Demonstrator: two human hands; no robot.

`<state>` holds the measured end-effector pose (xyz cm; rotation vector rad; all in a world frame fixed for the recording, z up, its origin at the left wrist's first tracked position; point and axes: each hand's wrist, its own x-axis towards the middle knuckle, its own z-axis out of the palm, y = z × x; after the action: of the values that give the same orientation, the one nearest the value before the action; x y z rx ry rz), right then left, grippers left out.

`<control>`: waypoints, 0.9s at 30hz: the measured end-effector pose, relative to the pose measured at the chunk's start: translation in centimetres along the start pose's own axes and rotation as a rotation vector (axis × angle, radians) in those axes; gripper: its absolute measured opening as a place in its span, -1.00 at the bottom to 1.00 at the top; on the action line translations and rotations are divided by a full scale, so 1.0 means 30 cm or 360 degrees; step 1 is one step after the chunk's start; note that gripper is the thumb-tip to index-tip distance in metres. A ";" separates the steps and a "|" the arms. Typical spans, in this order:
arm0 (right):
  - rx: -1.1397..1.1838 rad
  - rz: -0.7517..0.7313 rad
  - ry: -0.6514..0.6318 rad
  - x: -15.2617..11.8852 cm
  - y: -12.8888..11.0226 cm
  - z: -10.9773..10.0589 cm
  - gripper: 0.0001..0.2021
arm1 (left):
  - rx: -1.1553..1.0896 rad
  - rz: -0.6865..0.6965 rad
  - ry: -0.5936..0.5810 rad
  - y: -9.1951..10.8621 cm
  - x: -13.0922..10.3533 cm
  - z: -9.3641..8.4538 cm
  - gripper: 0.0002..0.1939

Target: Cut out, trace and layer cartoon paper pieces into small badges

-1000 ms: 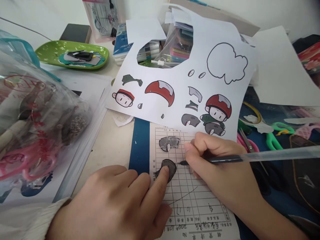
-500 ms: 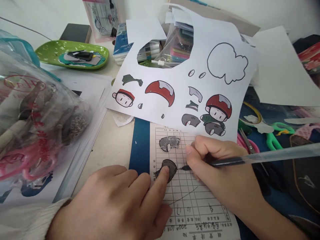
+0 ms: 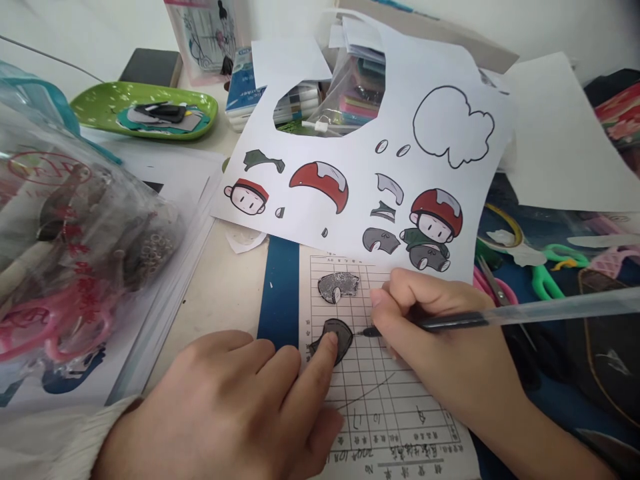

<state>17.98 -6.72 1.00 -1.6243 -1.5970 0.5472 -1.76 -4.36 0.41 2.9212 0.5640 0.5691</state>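
Note:
My left hand (image 3: 235, 400) is closed, its fingers bent, and its index fingertip holds a dark grey cut-out piece (image 3: 344, 339) with a black outline down on a printed form (image 3: 370, 393). Part of that piece is hidden beneath the finger. A black pen (image 3: 450, 321) with a clear barrel is gripped in my right hand (image 3: 440, 333). The pen's tip meets the right edge of the piece. Just above lies another grey cut-out (image 3: 327, 288), speckled, with a small pale oval at its lower edge.
Behind the form leans a white pattern sheet (image 3: 320, 147) with a helmeted figure and its parts. At left are a clear bag (image 3: 75, 233) with pink scissors and a green tray (image 3: 200, 127) of scraps. Green-handled scissors (image 3: 547, 280) lie at right.
The pen tip has shifted slightly left, onto the edge of the grey piece. My left hand has stayed almost still.

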 end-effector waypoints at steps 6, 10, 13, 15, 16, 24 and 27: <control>0.0016 -0.0006 0.0030 0.002 -0.002 -0.002 -0.63 | 0.0003 -0.0022 0.0019 0.002 -0.005 0.000 -0.71; 0.0020 0.0003 0.0049 0.002 -0.003 0.000 -0.62 | 0.0015 0.0001 0.0018 0.000 -0.002 0.004 -0.70; 0.0075 0.0037 0.0070 -0.002 0.000 -0.003 -0.61 | -0.0010 -0.0015 0.0037 -0.003 0.001 0.006 -0.71; 0.0163 0.0093 0.0116 -0.007 0.003 -0.009 -0.59 | -0.0055 -0.0029 0.0052 -0.003 0.003 0.007 -0.72; 0.0229 0.0126 0.0134 -0.009 0.005 -0.013 -0.58 | -0.0092 -0.0035 0.0066 -0.002 0.004 0.006 -0.73; 0.0524 0.0193 0.0116 -0.021 0.021 -0.025 -0.74 | -0.0209 -0.0222 0.0175 -0.017 0.002 -0.025 -0.76; 0.0458 0.0216 0.0035 -0.028 0.022 -0.024 -0.73 | -0.0214 -0.0225 0.0103 -0.031 0.003 -0.032 -0.81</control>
<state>18.86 -7.64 0.77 -1.5201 -1.3288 0.7896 -2.35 -3.43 1.15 2.7196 0.7040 0.6579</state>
